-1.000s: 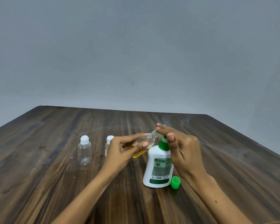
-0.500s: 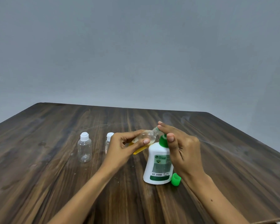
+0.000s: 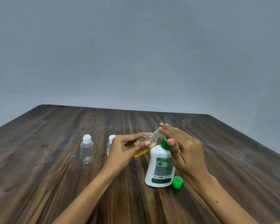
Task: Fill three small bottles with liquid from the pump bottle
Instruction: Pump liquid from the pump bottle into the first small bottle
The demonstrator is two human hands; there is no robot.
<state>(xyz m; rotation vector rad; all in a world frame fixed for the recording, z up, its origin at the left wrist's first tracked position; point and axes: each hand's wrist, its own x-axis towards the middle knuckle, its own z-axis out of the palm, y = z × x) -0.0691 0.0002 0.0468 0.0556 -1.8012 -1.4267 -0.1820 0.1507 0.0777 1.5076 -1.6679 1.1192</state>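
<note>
Dark, streaked wood fills the lower half of my view: a table [image 3: 55, 175] set against a plain grey wall [image 3: 136, 54]. Near the middle stands a white pump bottle [image 3: 159, 168] with a green label and green pump collar. My right hand [image 3: 183, 147] lies over its pump head, fingers straight and pressed flat on top, thumb [image 3: 170, 143] alongside the green collar. My left hand [image 3: 124, 149] grasps a small clear bottle [image 3: 145, 143], fingers curled round its body; it is tilted with its open neck up against the pump spout, and amber liquid pools in its lower end. A loose green cap [image 3: 177, 182] lies on the table, touching the pump bottle's base on the right. To the left, well apart from the pump bottle, two more small clear bottles stand upright with white caps: one in the open [image 3: 86, 151], the other [image 3: 111, 143] partly hidden behind my left hand.
</note>
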